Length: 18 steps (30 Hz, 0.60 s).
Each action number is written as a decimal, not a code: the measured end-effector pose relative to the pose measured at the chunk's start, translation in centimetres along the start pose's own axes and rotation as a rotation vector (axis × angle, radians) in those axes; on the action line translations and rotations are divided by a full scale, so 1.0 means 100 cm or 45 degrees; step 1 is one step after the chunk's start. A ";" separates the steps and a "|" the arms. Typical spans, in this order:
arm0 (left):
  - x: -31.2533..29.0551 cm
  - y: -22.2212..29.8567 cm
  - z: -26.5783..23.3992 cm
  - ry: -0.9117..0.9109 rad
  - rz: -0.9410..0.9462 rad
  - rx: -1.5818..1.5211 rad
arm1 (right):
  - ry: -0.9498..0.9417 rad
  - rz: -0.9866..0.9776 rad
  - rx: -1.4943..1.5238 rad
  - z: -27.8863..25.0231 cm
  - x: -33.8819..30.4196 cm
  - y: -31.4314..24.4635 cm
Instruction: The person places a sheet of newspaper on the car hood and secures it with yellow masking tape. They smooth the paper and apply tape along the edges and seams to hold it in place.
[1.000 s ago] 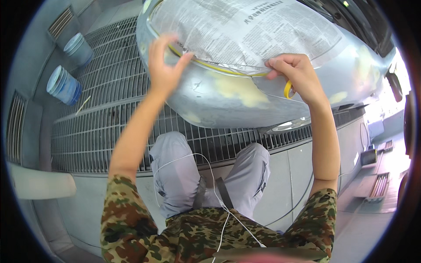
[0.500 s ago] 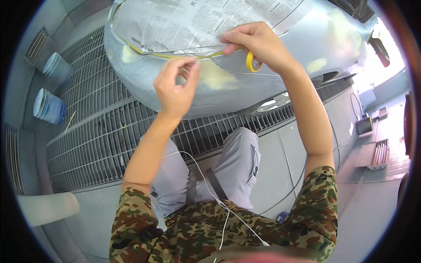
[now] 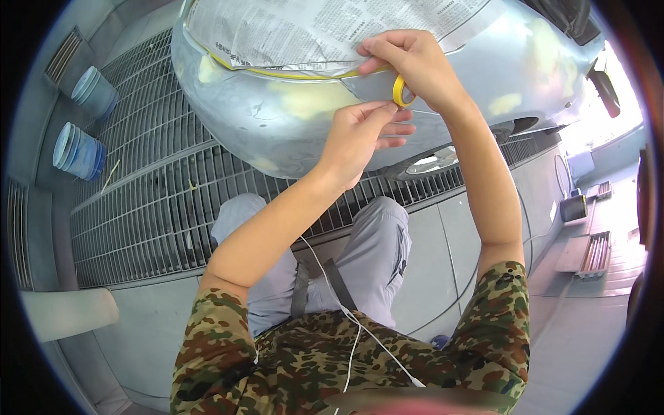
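Note:
A roll of yellow masking tape (image 3: 399, 91) hangs at the palm side of my right hand (image 3: 423, 69), whose thumb and fingers are pinched together at the newspaper's lower edge. The thumb and forefinger of my left hand (image 3: 353, 142) pinch the bottom of the roll, its other fingers stretched out to the right. Newspaper (image 3: 290, 31) covers part of a grey-blue car body (image 3: 242, 117). Along the paper's lower edge runs a strip of yellow tape (image 3: 290, 74). Pale yellow patches (image 3: 311, 100) show on the panel below it.
Metal floor grating (image 3: 145, 200) lies under the car and to the left. Two blue stacks of buckets (image 3: 79, 152) stand by the left wall. A car wheel (image 3: 429, 162) shows below my hands. On the right, a dark hose (image 3: 460, 297) crosses the floor; a white cable (image 3: 321, 266) hangs before me.
My left hand has moved right, from below the taped edge to the tape roll, and now grips its bottom. My right hand has stayed near the paper's edge.

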State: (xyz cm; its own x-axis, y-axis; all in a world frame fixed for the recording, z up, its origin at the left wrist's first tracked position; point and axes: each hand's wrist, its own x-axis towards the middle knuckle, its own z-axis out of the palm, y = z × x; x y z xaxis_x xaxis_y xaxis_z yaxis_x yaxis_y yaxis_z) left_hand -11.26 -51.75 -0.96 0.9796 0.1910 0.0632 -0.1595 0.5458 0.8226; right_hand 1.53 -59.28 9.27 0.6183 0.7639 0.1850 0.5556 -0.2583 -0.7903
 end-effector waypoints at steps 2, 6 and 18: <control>0.000 0.003 -0.001 0.056 -0.007 0.084 | 0.052 -0.074 0.007 0.007 0.004 0.005; 0.001 0.002 -0.003 0.092 0.046 0.165 | 0.138 -0.083 0.006 0.014 0.001 0.012; 0.012 -0.012 -0.008 0.322 0.939 1.008 | 0.215 -0.089 0.022 0.021 0.001 0.010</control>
State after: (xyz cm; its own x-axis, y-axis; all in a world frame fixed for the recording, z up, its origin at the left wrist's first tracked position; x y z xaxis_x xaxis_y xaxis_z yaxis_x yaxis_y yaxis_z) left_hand -10.03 -51.56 -2.30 0.6093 0.4642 0.6429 -0.4813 -0.4278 0.7651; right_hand 0.95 -58.26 7.31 0.6640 0.6689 0.3341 0.5918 -0.1971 -0.7816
